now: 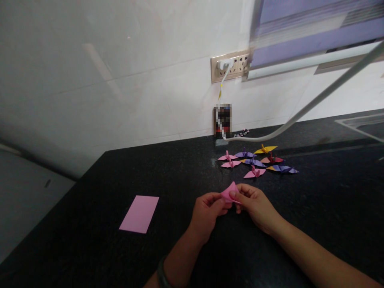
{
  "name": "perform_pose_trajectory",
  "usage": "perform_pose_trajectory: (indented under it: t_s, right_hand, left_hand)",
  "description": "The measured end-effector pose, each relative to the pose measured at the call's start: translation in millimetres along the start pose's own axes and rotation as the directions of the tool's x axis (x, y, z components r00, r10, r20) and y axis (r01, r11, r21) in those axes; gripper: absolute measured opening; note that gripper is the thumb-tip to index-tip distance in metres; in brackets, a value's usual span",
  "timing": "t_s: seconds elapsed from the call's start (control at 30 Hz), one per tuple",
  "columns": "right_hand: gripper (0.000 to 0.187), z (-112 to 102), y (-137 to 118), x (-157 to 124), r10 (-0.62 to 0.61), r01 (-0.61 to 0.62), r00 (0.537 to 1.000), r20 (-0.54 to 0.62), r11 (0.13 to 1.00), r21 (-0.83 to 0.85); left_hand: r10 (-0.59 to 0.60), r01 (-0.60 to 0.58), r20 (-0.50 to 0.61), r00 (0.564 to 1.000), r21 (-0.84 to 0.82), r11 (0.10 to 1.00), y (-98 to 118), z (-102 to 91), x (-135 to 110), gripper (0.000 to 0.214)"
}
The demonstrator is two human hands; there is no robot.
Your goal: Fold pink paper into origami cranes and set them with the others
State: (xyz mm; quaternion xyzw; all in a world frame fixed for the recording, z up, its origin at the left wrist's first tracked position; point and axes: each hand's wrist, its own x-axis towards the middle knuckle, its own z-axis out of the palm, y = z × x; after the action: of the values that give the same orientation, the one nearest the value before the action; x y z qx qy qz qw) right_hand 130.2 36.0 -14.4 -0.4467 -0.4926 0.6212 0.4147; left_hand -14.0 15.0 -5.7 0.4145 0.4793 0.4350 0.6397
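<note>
Evidently we have both hands narrowed on a small folded pink paper (pixel 229 191) just below the frame's centre: our left hand (pixel 206 212) pinches its left corner, our right hand (pixel 260 207) its right side, probably so 2 grips steady it. Right of centre, 8 paper cranes (pixel 255 173) sit grouped beyond our hands, seemingly to leave us room; 1 flat pink sheet (pixel 139 214) lies lower left, well apart, on the black counter (pixel 177 172).

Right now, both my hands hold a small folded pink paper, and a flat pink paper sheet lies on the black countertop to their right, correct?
Wrong side: the head view shows the flat pink paper sheet on the black countertop to the left of your left hand.
</note>
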Motion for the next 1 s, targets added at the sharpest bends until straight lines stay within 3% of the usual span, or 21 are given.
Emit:
perform_pose_trajectory:
  t_s: [0.3,0.5,0.8,1.0]
  right_hand:
    - [0.021,3.0,-4.9,-2.0,-0.027,0.026,0.999,0.026,0.999,0.031]
    - [0.018,5.5,-6.4,-2.9,0.015,-0.019,0.999,0.052,0.998,0.063]
    - [0.013,1.3,-1.5,-2.8,-0.099,0.102,0.994,0.037,0.989,-0.111]
    - [0.016,0.7,-0.8,-2.1,-0.102,0.107,0.993,0.054,0.989,-0.101]
  left_hand:
    - [-0.067,0.065,-0.018,0.998,-0.112,0.992,-2.3,-1.2,1.8,0.035]
    - [-0.081,0.078,-0.012,0.997,-0.156,0.985,-4.9,-3.0,2.1,0.031]
    - [0.084,-0.082,-0.040,0.996,0.042,0.996,-4.9,-3.5,1.7,0.026]
    - [0.094,-0.089,-0.028,0.995,0.127,0.988,-0.6,-3.8,1.2,0.024]
